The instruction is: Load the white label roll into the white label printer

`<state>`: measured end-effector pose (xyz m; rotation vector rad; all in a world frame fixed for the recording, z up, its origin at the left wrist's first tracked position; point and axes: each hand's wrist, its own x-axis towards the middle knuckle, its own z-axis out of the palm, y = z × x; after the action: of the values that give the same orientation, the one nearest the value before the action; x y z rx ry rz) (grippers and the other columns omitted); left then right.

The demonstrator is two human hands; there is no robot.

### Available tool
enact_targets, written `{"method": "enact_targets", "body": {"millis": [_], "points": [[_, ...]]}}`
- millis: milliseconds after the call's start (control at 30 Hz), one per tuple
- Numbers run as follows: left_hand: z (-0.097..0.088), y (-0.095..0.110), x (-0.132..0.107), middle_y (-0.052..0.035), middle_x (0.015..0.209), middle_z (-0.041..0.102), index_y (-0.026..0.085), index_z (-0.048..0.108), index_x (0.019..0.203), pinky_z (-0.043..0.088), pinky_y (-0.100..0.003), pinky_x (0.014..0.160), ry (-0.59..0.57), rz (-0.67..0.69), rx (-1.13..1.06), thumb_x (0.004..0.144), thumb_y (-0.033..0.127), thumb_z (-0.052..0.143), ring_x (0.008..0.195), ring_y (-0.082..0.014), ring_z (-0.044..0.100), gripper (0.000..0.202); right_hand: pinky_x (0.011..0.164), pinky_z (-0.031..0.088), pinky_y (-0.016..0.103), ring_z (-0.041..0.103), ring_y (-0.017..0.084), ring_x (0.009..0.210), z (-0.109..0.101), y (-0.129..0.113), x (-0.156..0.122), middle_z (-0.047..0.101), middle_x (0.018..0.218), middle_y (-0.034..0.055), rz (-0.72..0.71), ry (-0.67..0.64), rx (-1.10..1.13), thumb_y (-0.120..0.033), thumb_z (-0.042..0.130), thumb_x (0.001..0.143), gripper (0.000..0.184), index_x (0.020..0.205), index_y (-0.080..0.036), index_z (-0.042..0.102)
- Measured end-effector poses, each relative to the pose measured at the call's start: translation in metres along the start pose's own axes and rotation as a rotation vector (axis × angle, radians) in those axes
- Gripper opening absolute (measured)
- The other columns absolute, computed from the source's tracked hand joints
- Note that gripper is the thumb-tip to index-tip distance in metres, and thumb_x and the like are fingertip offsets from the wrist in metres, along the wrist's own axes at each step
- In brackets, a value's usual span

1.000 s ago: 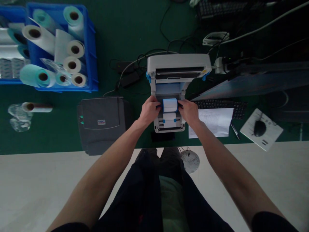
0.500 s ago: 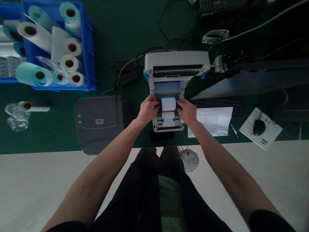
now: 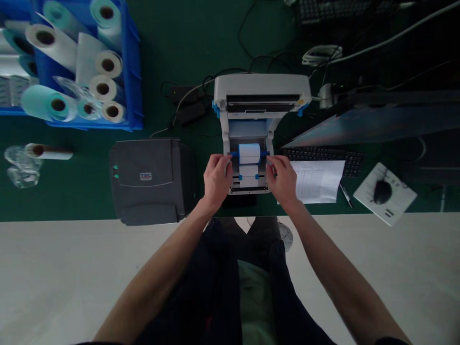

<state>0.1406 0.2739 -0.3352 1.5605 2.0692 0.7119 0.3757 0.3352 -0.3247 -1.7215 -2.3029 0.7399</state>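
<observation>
Label roll [image 3: 249, 153] sits on a blue spindle [image 3: 234, 154] inside an open white printer [image 3: 262, 86] on a green table [image 3: 187, 38], its strip [image 3: 248, 171] running toward the person. Left hand [image 3: 217, 177] and right hand [image 3: 283, 179] curl at the printer's sides, near the spindle's ends; whether either grips anything cannot be told.

The left hand [image 3: 216, 182] and right hand [image 3: 285, 181] are bare. Far behind them: dark sleeves [image 3: 391, 341], dark blue clothes [image 3: 192, 278], green cloth [image 3: 256, 302] between.

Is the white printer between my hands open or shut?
Open: its lid is swung back, exposing the white label roll inside.
</observation>
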Motion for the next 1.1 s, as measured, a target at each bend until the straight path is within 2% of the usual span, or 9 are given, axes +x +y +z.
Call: {"method": "enact_targets", "body": {"millis": [67,133,267,400,500,667,867,967,1100], "points": [[0.002,0.012,-0.036,-0.0114,0.129,0.078,0.028,0.082,0.131,0.060,-0.045,0.114,-0.082,0.005,0.009,0.111,0.023,0.069,0.124,-0.0300,0.075,0.025,0.114,0.060,0.047,0.069,0.032,0.132,-0.003,-0.004,-0.029,0.075,0.140,0.0174,-0.010,-0.032,0.011,-0.031,0.052,0.117,0.040,0.143,-0.022,0.080],[0.010,0.023,-0.064,-0.0111,0.125,0.080,0.029,0.082,0.127,0.061,-0.047,0.113,-0.087,-0.047,0.020,0.108,0.026,0.075,0.120,-0.0318,0.075,0.020,0.106,0.062,0.045,0.070,0.032,0.125,-0.002,-0.005,-0.052,0.076,0.131,0.0168,-0.006,-0.083,0.026,-0.032,0.056,0.115,0.036,0.137,-0.022,0.083],[0.035,0.040,-0.087,-0.0153,0.126,0.077,0.025,0.079,0.124,0.062,-0.053,0.109,0.014,-0.257,0.064,0.108,0.028,0.075,0.123,-0.0371,0.072,0.017,0.099,0.061,0.043,0.070,0.033,0.121,0.009,0.000,-0.072,0.076,0.126,0.0176,0.069,-0.153,0.088,-0.036,0.059,0.113,0.034,0.131,-0.021,0.084],[0.060,0.058,-0.087,-0.0172,0.134,0.069,0.023,0.077,0.116,0.060,-0.057,0.114,0.128,-0.461,0.076,0.102,0.029,0.080,0.130,-0.0396,0.068,0.015,0.100,0.060,0.043,0.073,0.032,0.122,0.024,0.005,-0.068,0.078,0.130,0.0173,0.199,-0.210,0.213,-0.039,0.063,0.111,0.034,0.132,-0.020,0.082],[0.073,0.067,-0.083,-0.0173,0.134,0.065,0.021,0.076,0.109,0.058,-0.059,0.118,0.204,-0.604,0.063,0.100,0.031,0.081,0.133,-0.0396,0.066,0.014,0.102,0.062,0.043,0.077,0.027,0.114,0.034,0.008,-0.060,0.081,0.126,0.0139,0.329,-0.263,0.345,-0.039,0.069,0.111,0.029,0.128,-0.019,0.081],[0.077,0.068,-0.072,-0.0154,0.131,0.064,0.022,0.080,0.098,0.056,-0.056,0.123,0.237,-0.768,0.013,0.096,0.029,0.081,0.136,-0.0385,0.065,0.008,0.088,0.069,0.038,0.077,0.018,0.094,0.043,0.003,-0.051,0.080,0.113,0.0045,0.582,-0.361,0.600,-0.048,0.076,0.113,0.034,0.129,-0.017,0.076],[0.067,0.072,-0.071,-0.0154,0.133,0.065,0.020,0.084,0.098,0.056,-0.048,0.124,0.188,-0.784,-0.054,0.097,0.022,0.074,0.134,-0.0341,0.069,0.010,0.080,0.069,0.033,0.075,0.016,0.092,0.039,-0.013,-0.050,0.078,0.116,0.0049,0.848,-0.340,0.821,-0.046,0.077,0.112,0.034,0.130,-0.017,0.075],[0.066,0.074,-0.076,-0.0144,0.138,0.065,0.021,0.085,0.106,0.056,-0.044,0.125,0.174,-0.761,-0.081,0.099,0.019,0.073,0.134,-0.0310,0.071,0.014,0.076,0.067,0.031,0.074,0.015,0.088,0.036,-0.020,-0.052,0.077,0.114,0.0042,0.932,-0.291,0.902,-0.043,0.078,0.112,0.032,0.129,-0.017,0.074],[0.068,0.072,-0.078,-0.0158,0.142,0.062,0.019,0.084,0.109,0.057,-0.044,0.124,0.168,-0.748,-0.104,0.099,0.019,0.072,0.133,-0.0305,0.072,0.016,0.073,0.066,0.029,0.073,0.014,0.085,0.033,-0.027,-0.054,0.077,0.110,0.0030,1.010,-0.238,1.011,-0.042,0.079,0.112,0.030,0.126,-0.017,0.075]]}}
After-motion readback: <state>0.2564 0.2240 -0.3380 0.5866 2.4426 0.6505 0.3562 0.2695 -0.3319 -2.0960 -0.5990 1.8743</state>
